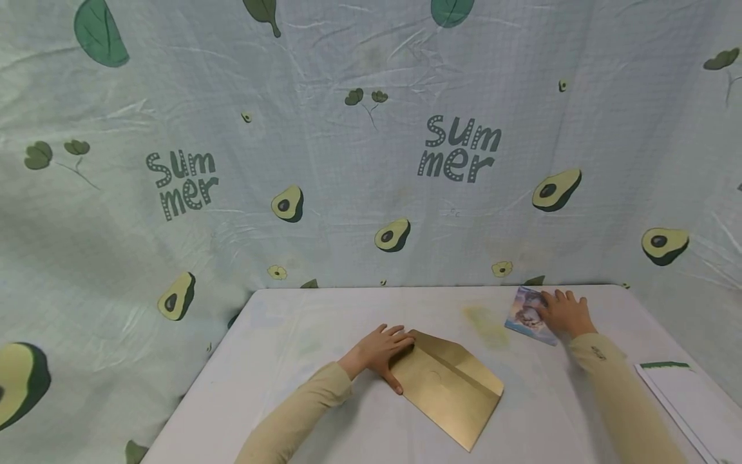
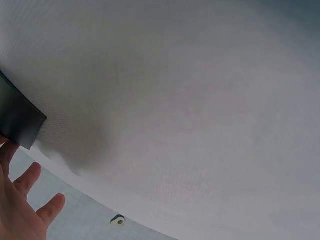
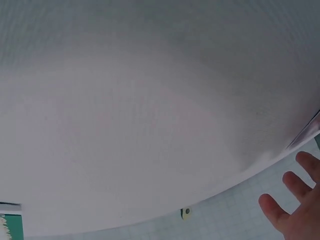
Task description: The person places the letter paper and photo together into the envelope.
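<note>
A gold envelope (image 1: 449, 386) lies slanted on the white table with its pointed flap raised at the far side. At its left end, my left hand (image 1: 382, 354) grips it, thumb along the near edge and fingers by the flap. The left wrist view shows a dark corner of the envelope (image 2: 20, 115) beside spread fingers. Farther back to the right, my right hand (image 1: 567, 314) holds a small colourful picture card (image 1: 526, 316) by its right side, the thumb mostly hidden. Only a thin edge of the card (image 3: 307, 131) enters the right wrist view, above several outstretched fingers.
White sheets or a pad (image 1: 690, 399) with a green strip lie at the table's right edge, beside my right forearm. A cloth (image 1: 348, 161) printed with avocados hangs behind the white table (image 1: 278, 328). A faint yellow stain marks the tabletop left of the card.
</note>
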`<state>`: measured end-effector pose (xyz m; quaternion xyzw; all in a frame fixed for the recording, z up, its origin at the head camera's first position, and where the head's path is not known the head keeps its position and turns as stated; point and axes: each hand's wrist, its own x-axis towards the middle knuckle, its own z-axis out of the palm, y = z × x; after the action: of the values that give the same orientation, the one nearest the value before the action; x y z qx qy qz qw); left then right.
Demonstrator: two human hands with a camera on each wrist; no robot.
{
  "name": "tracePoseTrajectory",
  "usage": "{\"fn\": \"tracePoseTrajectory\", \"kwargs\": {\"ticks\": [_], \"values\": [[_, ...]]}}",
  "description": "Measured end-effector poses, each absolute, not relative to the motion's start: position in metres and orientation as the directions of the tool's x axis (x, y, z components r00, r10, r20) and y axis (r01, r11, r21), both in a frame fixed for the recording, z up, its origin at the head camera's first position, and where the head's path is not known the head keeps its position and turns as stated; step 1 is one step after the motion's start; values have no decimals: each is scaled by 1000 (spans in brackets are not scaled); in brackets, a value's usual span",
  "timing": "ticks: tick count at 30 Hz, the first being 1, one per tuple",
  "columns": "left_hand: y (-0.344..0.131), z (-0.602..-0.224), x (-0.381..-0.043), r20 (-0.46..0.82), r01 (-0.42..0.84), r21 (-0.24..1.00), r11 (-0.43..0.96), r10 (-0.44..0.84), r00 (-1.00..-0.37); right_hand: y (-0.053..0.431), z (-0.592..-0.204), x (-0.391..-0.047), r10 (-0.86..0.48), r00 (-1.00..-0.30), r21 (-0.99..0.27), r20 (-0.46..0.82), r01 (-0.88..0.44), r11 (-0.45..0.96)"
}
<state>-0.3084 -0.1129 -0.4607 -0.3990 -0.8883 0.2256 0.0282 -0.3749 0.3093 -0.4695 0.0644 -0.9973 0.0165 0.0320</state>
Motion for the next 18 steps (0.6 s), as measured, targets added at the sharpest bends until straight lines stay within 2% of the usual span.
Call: {"fn": "tracePoseTrajectory", "kwargs": {"ticks": [18], "values": [[-112,-460,-306,-132,693,-428,580,719,-683,320,-477,-375,-143,-985,-35,97,-147,988]]}}
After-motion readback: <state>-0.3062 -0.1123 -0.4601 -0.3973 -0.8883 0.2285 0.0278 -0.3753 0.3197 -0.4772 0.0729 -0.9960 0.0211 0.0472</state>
